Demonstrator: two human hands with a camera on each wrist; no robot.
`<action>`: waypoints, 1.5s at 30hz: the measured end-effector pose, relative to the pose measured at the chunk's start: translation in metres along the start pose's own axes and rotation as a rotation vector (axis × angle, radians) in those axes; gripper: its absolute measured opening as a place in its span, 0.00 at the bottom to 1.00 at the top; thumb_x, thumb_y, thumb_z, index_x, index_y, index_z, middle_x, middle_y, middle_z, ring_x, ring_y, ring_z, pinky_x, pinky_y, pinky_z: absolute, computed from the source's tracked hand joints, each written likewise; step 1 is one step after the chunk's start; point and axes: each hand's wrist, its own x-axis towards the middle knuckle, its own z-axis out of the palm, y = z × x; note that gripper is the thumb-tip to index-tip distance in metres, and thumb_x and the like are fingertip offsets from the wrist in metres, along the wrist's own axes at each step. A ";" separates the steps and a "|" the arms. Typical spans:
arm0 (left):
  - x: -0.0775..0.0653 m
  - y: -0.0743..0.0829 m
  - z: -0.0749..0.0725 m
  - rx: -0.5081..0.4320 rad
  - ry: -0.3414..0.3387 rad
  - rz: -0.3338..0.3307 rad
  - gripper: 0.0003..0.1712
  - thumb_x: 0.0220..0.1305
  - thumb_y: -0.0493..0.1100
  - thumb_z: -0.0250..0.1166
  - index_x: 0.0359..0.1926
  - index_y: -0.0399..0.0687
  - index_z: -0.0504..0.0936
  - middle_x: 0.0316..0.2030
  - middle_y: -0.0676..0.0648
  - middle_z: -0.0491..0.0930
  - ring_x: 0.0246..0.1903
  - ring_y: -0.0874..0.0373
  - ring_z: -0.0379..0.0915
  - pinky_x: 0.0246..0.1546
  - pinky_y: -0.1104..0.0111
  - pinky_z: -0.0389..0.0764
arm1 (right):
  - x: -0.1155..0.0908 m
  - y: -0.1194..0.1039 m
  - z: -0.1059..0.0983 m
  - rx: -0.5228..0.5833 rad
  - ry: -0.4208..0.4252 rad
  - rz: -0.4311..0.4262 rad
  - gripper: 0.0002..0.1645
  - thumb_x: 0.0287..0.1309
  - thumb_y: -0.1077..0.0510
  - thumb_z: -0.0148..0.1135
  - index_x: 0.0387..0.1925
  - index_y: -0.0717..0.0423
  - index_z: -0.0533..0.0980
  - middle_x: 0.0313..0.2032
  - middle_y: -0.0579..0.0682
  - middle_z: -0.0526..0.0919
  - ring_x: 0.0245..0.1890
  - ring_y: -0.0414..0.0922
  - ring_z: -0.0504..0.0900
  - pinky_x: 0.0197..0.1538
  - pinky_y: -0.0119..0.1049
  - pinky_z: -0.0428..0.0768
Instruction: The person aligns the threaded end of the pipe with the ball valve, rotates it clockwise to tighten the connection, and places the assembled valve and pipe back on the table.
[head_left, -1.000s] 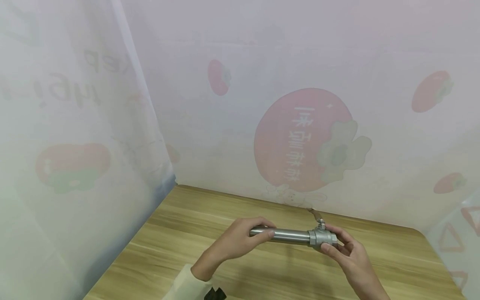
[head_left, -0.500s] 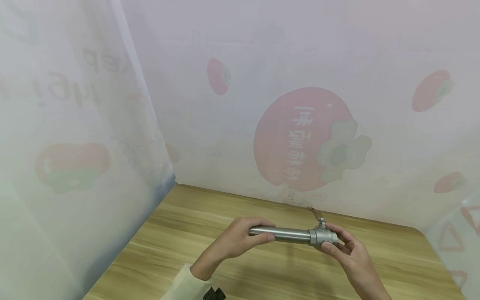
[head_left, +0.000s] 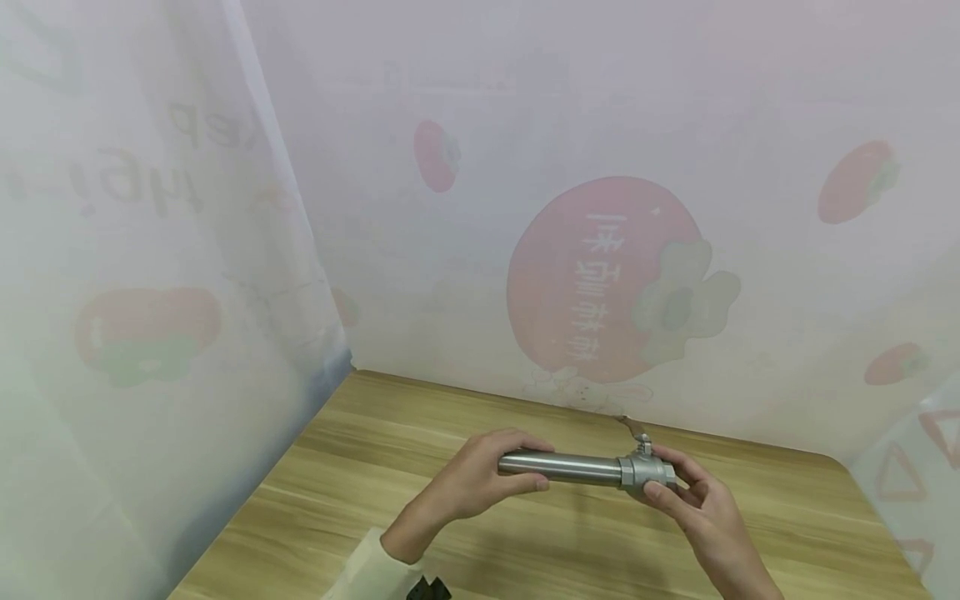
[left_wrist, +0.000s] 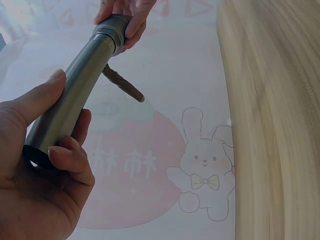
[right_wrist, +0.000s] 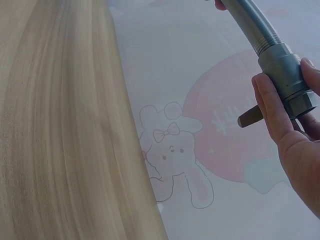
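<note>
A smooth steel pipe is held level above the table, its threaded right end joined to a metal ball valve. Some thread still shows at the joint in the right wrist view. My left hand grips the pipe's free left end; in the left wrist view the thumb lies along one side and the fingers curl round the other. With thumb and fingers my right hand holds the valve body. The valve's lever handle sticks out away from me, brownish and long.
Below the hands is a wood-grain table. A pale printed curtain with red fruit drawings hangs along its back edge, and another curtain sheet hangs at the left. A small black object shows by the left sleeve.
My left thumb has slid slightly down the pipe's near side, towards its lower edge. The pipe and valve stay nearly in place, and the right hand keeps its hold.
</note>
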 end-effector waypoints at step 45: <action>0.002 0.000 -0.007 0.023 -0.107 -0.104 0.21 0.78 0.58 0.68 0.64 0.58 0.87 0.48 0.58 0.89 0.41 0.69 0.81 0.45 0.71 0.82 | -0.001 0.002 0.000 0.015 -0.010 -0.008 0.31 0.78 0.64 0.63 0.77 0.60 0.69 0.64 0.44 0.76 0.58 0.38 0.87 0.57 0.31 0.86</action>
